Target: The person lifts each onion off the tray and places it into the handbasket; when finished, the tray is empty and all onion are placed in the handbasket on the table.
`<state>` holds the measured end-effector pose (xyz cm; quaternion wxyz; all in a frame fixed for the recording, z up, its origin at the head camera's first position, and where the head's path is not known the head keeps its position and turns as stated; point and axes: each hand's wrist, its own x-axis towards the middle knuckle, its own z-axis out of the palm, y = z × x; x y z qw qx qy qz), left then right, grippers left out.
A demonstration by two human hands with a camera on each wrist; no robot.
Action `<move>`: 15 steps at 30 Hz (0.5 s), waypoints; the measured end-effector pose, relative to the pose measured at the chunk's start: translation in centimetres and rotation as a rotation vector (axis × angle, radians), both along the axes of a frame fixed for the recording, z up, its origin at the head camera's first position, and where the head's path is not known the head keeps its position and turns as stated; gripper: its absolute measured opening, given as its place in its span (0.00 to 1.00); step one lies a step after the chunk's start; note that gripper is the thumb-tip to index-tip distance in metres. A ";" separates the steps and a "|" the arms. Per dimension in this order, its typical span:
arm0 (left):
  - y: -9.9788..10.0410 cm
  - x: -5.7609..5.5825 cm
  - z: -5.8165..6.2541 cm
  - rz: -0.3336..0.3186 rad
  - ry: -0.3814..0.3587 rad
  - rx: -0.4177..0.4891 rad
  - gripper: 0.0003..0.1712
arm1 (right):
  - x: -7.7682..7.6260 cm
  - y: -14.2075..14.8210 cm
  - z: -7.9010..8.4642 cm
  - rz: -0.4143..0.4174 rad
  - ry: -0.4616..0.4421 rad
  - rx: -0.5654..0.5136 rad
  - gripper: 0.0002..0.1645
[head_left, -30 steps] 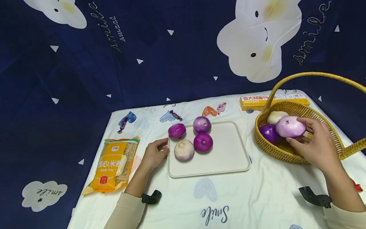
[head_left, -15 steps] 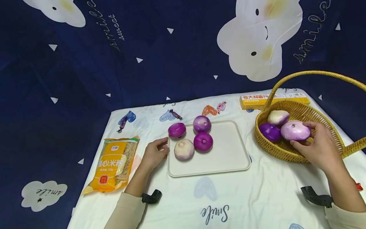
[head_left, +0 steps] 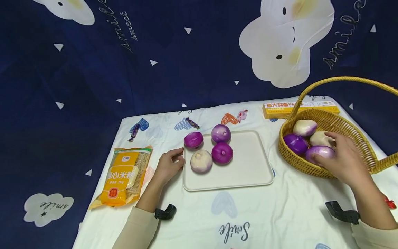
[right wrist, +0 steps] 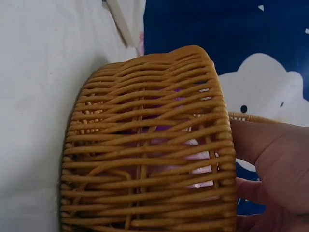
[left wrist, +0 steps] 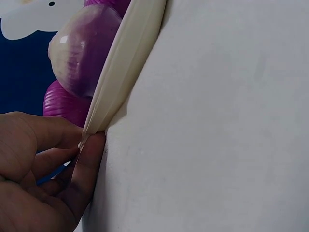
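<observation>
My left hand (head_left: 169, 166) pinches the left edge of a white rectangular tray (head_left: 248, 169). In the left wrist view, thumb and fingers meet at the tray's corner (left wrist: 104, 116). The tray bears several purple and white onions, among them a pale onion (head_left: 201, 162) and a dark purple onion (head_left: 222, 153). My right hand (head_left: 348, 157) reaches into the wicker basket (head_left: 298, 166), its index finger over a white onion (head_left: 320, 139) and its thumb across a purple-white onion (head_left: 320, 153). Another pale onion (head_left: 305, 127) and a deep purple onion (head_left: 295, 143) lie beside them.
The basket's tall handle (head_left: 348, 79) arches over it. Behind stands a yellow pasta box (head_left: 276, 111). At left lies a bag of rice noodles (head_left: 122, 178). Small candies, such as a dark wrapped candy (head_left: 192, 123), dot the back of the cloth.
The purple-white onion held by my right hand has gone down into the basket, and the white onion behind it now shows. My left hand stays on the tray edge.
</observation>
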<state>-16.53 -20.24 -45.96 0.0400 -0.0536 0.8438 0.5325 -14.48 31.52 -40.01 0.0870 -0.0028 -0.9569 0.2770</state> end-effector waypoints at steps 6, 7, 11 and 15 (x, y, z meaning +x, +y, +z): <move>0.1 0.0 0.1 -0.012 0.011 -0.020 0.27 | 0.0 -2.2 1.5 -0.023 0.082 -0.007 0.50; 0.1 0.0 0.1 -0.012 0.012 -0.026 0.27 | -0.1 -3.1 1.9 -0.013 0.126 -0.017 0.48; 0.0 0.0 0.1 -0.005 0.017 -0.038 0.27 | -0.9 -7.6 2.9 0.142 0.280 -0.058 0.41; 0.0 0.0 0.1 -0.009 0.008 -0.018 0.27 | -2.2 -12.3 2.1 0.441 0.295 0.006 0.38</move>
